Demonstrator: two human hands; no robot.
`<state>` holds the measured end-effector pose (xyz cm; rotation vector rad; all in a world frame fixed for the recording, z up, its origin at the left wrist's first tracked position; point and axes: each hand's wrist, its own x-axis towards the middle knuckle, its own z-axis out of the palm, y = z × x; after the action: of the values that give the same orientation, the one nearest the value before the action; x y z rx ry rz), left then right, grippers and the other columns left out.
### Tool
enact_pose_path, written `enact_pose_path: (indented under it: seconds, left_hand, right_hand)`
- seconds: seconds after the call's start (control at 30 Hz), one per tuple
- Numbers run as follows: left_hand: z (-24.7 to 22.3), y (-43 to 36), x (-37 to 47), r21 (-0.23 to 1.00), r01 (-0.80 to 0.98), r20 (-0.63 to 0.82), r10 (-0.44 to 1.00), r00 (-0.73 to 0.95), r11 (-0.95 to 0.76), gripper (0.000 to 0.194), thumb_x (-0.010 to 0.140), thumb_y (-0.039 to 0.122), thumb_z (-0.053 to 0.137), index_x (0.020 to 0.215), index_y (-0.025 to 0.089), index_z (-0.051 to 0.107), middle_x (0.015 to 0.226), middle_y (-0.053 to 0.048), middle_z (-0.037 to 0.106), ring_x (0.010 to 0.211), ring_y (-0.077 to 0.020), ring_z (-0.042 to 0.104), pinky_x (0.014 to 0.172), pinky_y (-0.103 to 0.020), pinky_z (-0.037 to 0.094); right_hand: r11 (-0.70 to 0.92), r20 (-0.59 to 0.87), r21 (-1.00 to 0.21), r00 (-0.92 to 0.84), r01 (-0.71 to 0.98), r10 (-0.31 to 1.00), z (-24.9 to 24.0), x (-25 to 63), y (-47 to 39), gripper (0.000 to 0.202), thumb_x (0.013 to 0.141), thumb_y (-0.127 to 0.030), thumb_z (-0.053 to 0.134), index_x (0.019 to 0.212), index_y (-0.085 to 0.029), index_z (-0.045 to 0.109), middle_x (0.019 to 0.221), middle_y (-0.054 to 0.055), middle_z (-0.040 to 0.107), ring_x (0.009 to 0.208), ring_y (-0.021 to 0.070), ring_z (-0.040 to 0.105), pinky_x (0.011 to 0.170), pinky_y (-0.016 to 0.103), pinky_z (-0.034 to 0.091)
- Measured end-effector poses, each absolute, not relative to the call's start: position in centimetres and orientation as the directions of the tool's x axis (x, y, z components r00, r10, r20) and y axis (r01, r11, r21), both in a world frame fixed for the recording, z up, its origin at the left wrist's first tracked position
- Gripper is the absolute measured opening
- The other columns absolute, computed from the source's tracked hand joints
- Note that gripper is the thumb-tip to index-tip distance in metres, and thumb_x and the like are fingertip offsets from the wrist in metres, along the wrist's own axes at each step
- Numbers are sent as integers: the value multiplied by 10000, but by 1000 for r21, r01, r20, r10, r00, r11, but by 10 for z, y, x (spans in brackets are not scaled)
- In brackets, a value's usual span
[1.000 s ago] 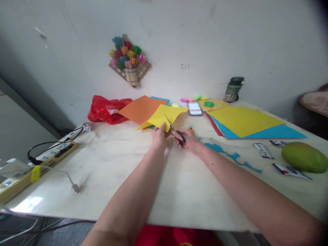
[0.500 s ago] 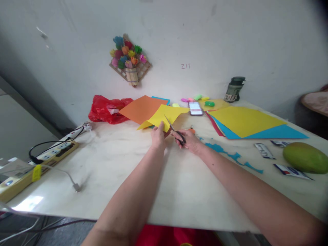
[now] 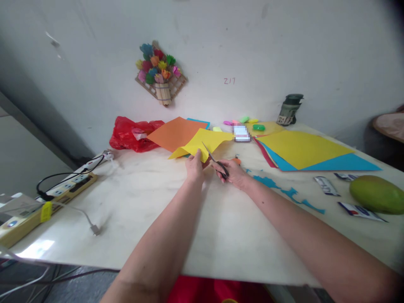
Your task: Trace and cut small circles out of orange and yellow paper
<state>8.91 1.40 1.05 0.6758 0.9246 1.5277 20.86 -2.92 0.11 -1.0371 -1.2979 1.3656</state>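
Note:
My left hand (image 3: pixel 195 167) pinches the near edge of a sheet of yellow paper (image 3: pixel 205 141), thumb on top. The sheet is bent and held above the table. In my right hand (image 3: pixel 232 171) is a pair of scissors (image 3: pixel 217 162) with dark handles, my fingers wrapped round them. One blade lies over the yellow paper and points up and left; the other blade is hidden. An orange sheet of paper (image 3: pixel 176 132) lies behind the yellow one. Torn-looking blue paper scraps (image 3: pixel 268 182) are scattered right of my right hand.
Stacked coloured paper (image 3: pixel 309 147) and a phone (image 3: pixel 241 132) lie farther back, near several highlighters (image 3: pixel 259 127) and a bottle (image 3: pixel 290 110). A green mango (image 3: pixel 377 194) sits at right beside small packets (image 3: pixel 326 186). A red plastic bag (image 3: pixel 135 134) and power strip (image 3: pixel 71 187) are at left.
The camera view has shifted very slightly. Both hands, the scissors and the yellow paper look almost the same as before.

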Motion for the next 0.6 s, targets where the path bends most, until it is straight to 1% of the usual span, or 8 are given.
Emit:
enact_pose_path:
  seconds: [0.13, 0.27, 0.4, 0.5, 0.6]
  left_hand:
    - [10, 15, 89, 856, -516, -74, 983, -169, -24, 145, 751, 283, 575, 787, 147, 539, 733, -40, 625, 601, -176, 644, 659, -335, 511]
    - [9, 16, 88, 869, -494, -65, 982, -180, -33, 171, 750, 298, 574, 812, 144, 533, 770, -44, 625, 605, -165, 643, 655, -327, 512]
    - [7, 17, 87, 896, -441, -41, 981, -190, -48, 235, 735, 360, 591, 806, 143, 532, 740, -43, 614, 568, -147, 619, 614, -302, 513]
    - [4, 22, 84, 940, -328, 12, 970, -242, -93, 294, 731, 431, 575, 754, 143, 520, 667, -28, 577, 509, -124, 575, 535, -266, 494]
    - [-2, 29, 80, 983, -130, 80, 946, -315, -127, 357, 733, 511, 532, 674, 163, 474, 551, 10, 498, 430, -107, 507, 431, -227, 430]
  right_hand:
    - [12, 29, -996, -194, -86, 981, 0, 209, -28, 331, 623, -461, 658, 672, -159, 531, 483, -54, 466, 383, 43, 395, 349, 163, 306]
    - [10, 28, -996, -200, -93, 979, -1, 209, -27, 316, 624, -441, 665, 679, -156, 538, 481, -55, 460, 388, 45, 392, 348, 163, 312]
    - [4, 23, -996, -210, -90, 978, -1, 209, -27, 296, 630, -416, 667, 658, -158, 523, 480, -55, 461, 380, 44, 393, 343, 165, 314]
    - [8, 30, -996, -226, -94, 974, 1, 208, -29, 285, 645, -406, 654, 667, -156, 519, 481, -54, 467, 371, 43, 399, 339, 165, 311]
    - [-8, 12, -997, -240, -82, 971, 6, 207, -33, 281, 662, -405, 637, 698, -152, 520, 463, -59, 465, 352, 40, 397, 319, 158, 280]
